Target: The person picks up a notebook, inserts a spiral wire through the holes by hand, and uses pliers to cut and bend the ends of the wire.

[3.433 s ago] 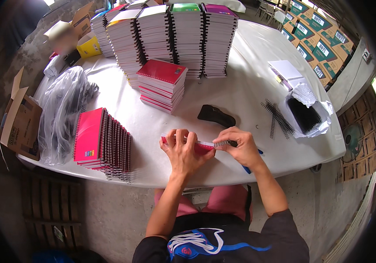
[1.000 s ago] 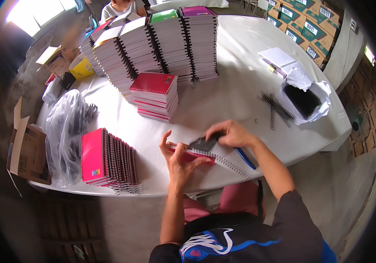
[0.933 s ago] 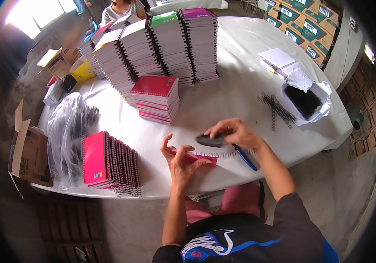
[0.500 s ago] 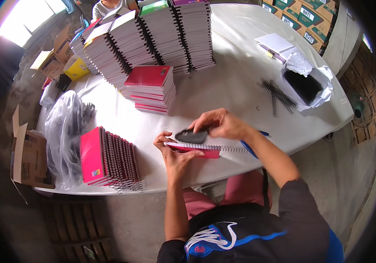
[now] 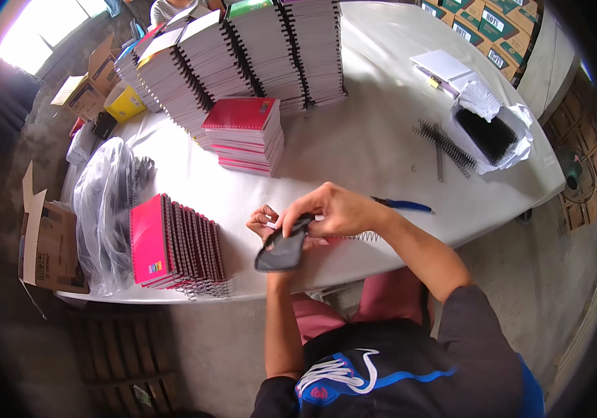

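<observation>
Near the table's front edge, my left hand (image 5: 263,217) is closed on a red spiral notebook, mostly hidden behind my right hand. A loose length of spiral wire (image 5: 364,237) sticks out to the right from the notebook's edge. My right hand (image 5: 336,209) crosses over it, pinching a dark grey, flat, curved piece (image 5: 281,252). That piece hangs tilted in front of my left palm and wrist; its kind is unclear. Just beyond my right forearm lies a blue-handled hand tool (image 5: 406,205), like pliers.
Left of my hands stands a stack of spiral-bound red notebooks (image 5: 148,240), beside a clear plastic bag (image 5: 103,216) and an open carton (image 5: 51,244). Ahead are loose red-covered booklets (image 5: 242,115) and tall notebook stacks (image 5: 263,52). Black wire coils (image 5: 486,136) lie in white paper at right.
My right hand has brought the dark grey piece left and toward me, from behind the notebook's top edge to in front of my left wrist. The blue-handled tool is now uncovered.
</observation>
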{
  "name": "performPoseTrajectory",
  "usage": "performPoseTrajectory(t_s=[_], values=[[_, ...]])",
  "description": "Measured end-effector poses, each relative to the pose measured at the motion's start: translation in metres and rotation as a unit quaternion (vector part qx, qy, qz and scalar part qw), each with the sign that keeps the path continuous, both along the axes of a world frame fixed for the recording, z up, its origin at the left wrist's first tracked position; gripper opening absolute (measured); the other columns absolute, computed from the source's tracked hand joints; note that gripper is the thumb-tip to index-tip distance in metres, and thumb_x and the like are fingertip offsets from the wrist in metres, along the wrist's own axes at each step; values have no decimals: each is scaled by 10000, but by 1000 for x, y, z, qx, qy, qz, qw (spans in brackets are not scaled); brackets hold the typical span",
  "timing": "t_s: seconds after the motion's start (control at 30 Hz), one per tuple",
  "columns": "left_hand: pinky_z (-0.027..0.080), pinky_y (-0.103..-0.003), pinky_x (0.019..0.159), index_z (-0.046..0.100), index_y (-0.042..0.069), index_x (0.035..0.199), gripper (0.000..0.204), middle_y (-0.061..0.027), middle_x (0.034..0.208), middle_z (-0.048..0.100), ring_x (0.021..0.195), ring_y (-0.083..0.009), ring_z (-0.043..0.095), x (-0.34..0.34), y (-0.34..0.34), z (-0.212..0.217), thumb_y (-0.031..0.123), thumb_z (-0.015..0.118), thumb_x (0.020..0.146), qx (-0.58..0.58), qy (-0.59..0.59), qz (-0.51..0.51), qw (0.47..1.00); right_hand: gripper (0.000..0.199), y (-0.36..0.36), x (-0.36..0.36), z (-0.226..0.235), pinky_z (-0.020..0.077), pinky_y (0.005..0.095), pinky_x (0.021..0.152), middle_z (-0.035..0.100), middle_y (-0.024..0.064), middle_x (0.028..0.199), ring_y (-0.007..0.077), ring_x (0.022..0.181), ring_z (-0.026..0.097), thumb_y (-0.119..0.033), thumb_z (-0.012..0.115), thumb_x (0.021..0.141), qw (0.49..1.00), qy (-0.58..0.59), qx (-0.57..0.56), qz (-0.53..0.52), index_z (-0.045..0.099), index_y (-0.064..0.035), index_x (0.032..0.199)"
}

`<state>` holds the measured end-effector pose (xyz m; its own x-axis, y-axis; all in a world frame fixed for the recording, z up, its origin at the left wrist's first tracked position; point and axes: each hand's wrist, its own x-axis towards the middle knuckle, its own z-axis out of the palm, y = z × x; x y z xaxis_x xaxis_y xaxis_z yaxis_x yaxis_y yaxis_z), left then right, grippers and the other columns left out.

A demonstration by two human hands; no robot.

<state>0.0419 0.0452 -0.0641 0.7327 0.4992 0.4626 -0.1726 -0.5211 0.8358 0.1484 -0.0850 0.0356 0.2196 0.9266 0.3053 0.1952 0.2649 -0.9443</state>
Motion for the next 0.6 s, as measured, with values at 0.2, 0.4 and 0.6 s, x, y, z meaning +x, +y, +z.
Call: performPoseTrajectory(t_s=[0.2, 0.4, 0.6], values=[[372, -273, 886, 373, 38, 989, 603, -45, 1029, 319, 987, -146, 369, 4, -13, 10, 254, 828, 658, -76, -94, -21, 992, 348, -21, 27, -10, 489, 358, 796, 659, 144, 897, 294, 857, 630, 0, 500, 677, 922, -235, -168, -257, 671, -80, 970], [426, -205, 747, 480, 69, 1083, 353, -8, 897, 531, 795, -77, 517, -11, -16, 26, -6, 690, 809, -327, -152, -11, 933, 498, -118, -20, -22, 327, 493, 1018, 442, 194, 1344, 375, 1227, 427, -247, 606, 828, 709, -373, -383, -461, 498, -143, 1303], [458, -222, 746, 310, 72, 1394, 777, -72, 894, 640, 808, -110, 610, -11, -51, 65, -36, 730, 750, -162, -160, 67, 971, 476, -147, -51, -68, 374, 464, 920, 481, 143, 1191, 352, 1014, 485, -196, 541, 896, 718, -379, -229, -537, 447, -86, 1350]])
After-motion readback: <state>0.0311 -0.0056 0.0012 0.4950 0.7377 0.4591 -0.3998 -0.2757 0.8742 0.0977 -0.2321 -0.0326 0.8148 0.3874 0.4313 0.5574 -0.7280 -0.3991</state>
